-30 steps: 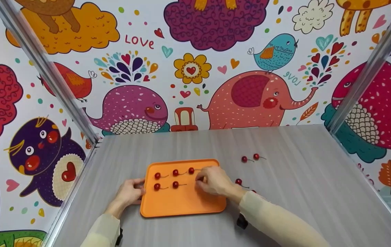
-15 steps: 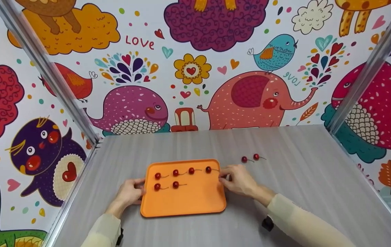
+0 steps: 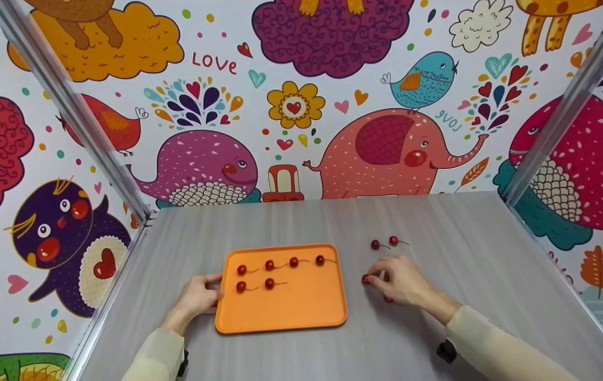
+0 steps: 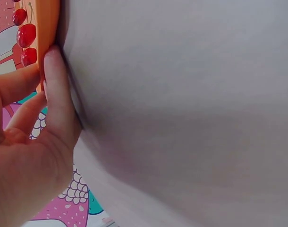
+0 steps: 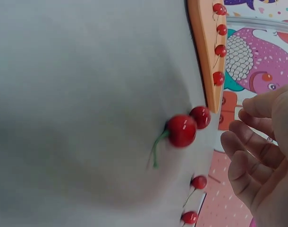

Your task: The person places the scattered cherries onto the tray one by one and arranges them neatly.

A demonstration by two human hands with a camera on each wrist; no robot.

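My left hand (image 3: 200, 294) holds the left edge of an orange tray (image 3: 280, 325); in the left wrist view its thumb and fingers (image 4: 59, 90) lie on either side of the tray's edge. Several red cherries with stems sit on the tray, four along the far row and two behind them nearer me, such as one cherry (image 3: 320, 260) at the far right corner. To the right of the tray, my right hand (image 3: 399, 280) hovers with loosely bent fingers at a loose cherry (image 3: 366, 279). The right wrist view shows a gap between the fingertips and the nearer cherry (image 5: 182, 130).
Two more cherries, one (image 3: 375, 244) beside the other (image 3: 394, 240), lie farther back on the grey table (image 3: 455, 238). Another cherry (image 3: 388, 299) is partly hidden beneath my right hand. Cartoon-printed walls and metal posts (image 3: 555, 121) enclose the table.
My right hand has set a cherry at the far right of the tray's back row, let it go and moved right to the loose cherries. My left hand stays on the tray.
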